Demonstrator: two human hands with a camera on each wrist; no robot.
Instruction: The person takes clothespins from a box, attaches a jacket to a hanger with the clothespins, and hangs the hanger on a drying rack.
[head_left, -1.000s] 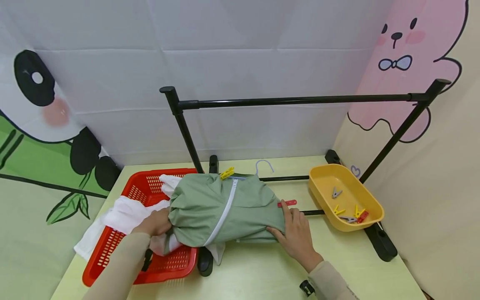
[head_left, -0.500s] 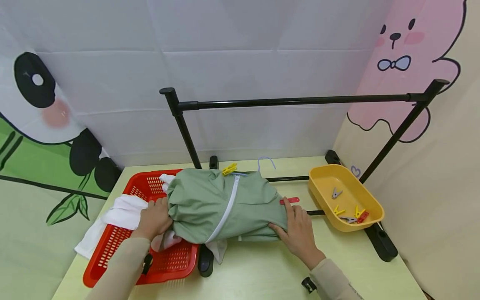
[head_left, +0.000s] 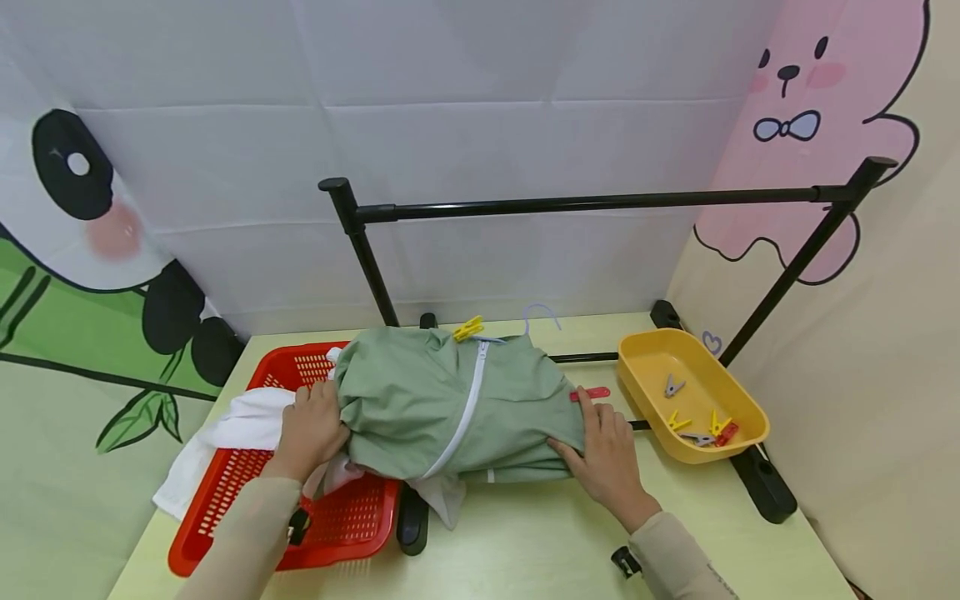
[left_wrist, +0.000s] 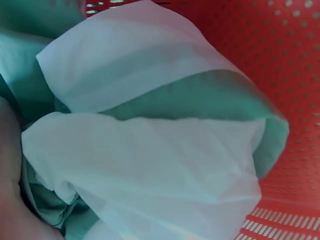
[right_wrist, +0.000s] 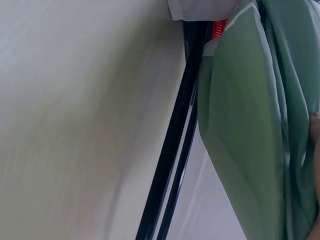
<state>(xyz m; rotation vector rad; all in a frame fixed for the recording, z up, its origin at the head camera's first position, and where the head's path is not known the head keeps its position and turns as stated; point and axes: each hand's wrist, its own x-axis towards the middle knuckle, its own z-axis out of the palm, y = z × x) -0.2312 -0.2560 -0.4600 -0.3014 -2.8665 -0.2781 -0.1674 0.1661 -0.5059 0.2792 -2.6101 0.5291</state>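
A green zip-up jacket [head_left: 405,400] with a white zipper [head_left: 467,408] lies gathered across the red basket's right side and the table. My left hand [head_left: 310,429] grips its left end above the basket. At the right end, my right hand [head_left: 606,454] holds the fabric, thumb in front and fingertips by a red clothespin [head_left: 592,393]. A yellow clothespin [head_left: 468,327] is on the top edge. Beside it rises the purple hook of a hanger [head_left: 527,317], its body mostly hidden inside. In the left wrist view, pale and green fabric [left_wrist: 140,165] hangs into the basket.
The red basket [head_left: 330,557] has white cloth [head_left: 258,412] draped over its left side. A black rack [head_left: 585,202] stands behind the jacket, its feet [head_left: 763,487] on the table. To the right, a yellow bin [head_left: 652,400] contains several clothespins.
The jacket has shifted right and slightly away from me, with both hands moving along. My left hand has come up out of the basket to the jacket's left end.
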